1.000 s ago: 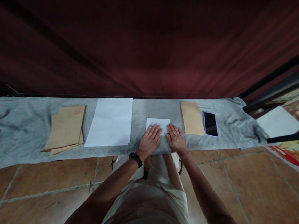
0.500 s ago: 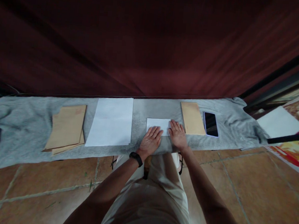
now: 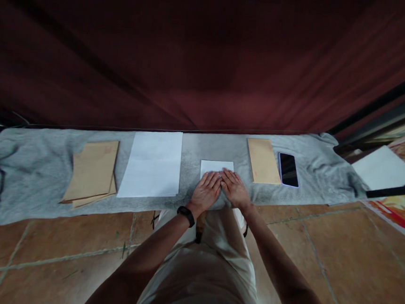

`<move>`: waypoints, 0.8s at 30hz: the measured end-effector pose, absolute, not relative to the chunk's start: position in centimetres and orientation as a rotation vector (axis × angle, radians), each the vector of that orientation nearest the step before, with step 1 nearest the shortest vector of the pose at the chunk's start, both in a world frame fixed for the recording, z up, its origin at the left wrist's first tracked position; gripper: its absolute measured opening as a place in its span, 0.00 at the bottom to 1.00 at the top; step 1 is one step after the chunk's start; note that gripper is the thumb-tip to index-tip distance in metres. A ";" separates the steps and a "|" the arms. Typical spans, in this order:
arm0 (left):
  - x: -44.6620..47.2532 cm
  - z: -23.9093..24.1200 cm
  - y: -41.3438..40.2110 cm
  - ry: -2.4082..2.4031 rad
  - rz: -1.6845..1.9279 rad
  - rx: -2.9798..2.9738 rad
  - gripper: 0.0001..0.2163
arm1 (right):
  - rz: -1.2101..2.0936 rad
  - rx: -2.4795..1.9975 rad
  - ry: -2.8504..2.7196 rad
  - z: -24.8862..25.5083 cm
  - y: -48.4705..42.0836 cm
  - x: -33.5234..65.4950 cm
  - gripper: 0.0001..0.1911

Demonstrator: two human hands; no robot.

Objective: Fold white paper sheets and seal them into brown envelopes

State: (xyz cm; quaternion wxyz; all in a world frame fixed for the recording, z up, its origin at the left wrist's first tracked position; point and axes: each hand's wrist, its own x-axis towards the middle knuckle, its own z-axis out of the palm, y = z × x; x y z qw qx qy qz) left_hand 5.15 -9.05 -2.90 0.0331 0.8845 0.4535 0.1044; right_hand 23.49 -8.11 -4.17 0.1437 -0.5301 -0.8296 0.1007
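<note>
A small white folded sheet of paper (image 3: 217,165) lies flat on the grey cloth in front of me. My left hand (image 3: 206,189) rests palm down on its near left part, fingers stretched out. Beside it, my right hand (image 3: 234,188) lies flat on the near right part, also with fingers extended. The fingertips of both hands come close together over the paper and hide its near edge. To the right is a single brown envelope (image 3: 264,161), and to the left a stack of white paper (image 3: 153,165).
Several brown envelopes (image 3: 93,168) lie in an uneven pile at the left. A phone (image 3: 288,169) sits right of the single envelope. Grey cloth (image 3: 213,146) covers the narrow table, with a dark red curtain (image 3: 202,76) behind. A black bar (image 3: 396,190) crosses at the right.
My right hand has slid left across the paper, from its right edge to beside my left hand. The left hand stays about where it was on the paper.
</note>
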 end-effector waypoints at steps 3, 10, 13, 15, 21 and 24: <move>5.2 -2.9 -9.1 1.401 0.323 2.734 0.21 | 0.282 -1.586 -2.368 -4.2 -7.2 23.7 0.27; 5.1 -2.8 -9.3 1.418 0.322 2.764 0.22 | 0.272 -1.603 -2.329 -4.2 -5.7 24.4 0.27; 5.2 -2.6 -9.3 1.426 0.319 2.742 0.23 | 0.262 -1.624 -2.314 -4.0 -5.3 24.6 0.27; 5.2 -2.6 -9.3 1.426 0.309 2.742 0.23 | 0.263 -1.636 -2.306 -3.8 -4.9 24.7 0.27; 5.2 -2.6 -9.3 1.442 0.311 2.738 0.22 | 0.256 -1.687 -2.229 -3.4 -4.1 24.8 0.27; 5.2 -2.7 -9.3 1.441 0.323 2.741 0.22 | 0.250 -1.689 -2.191 -3.4 -4.8 24.5 0.28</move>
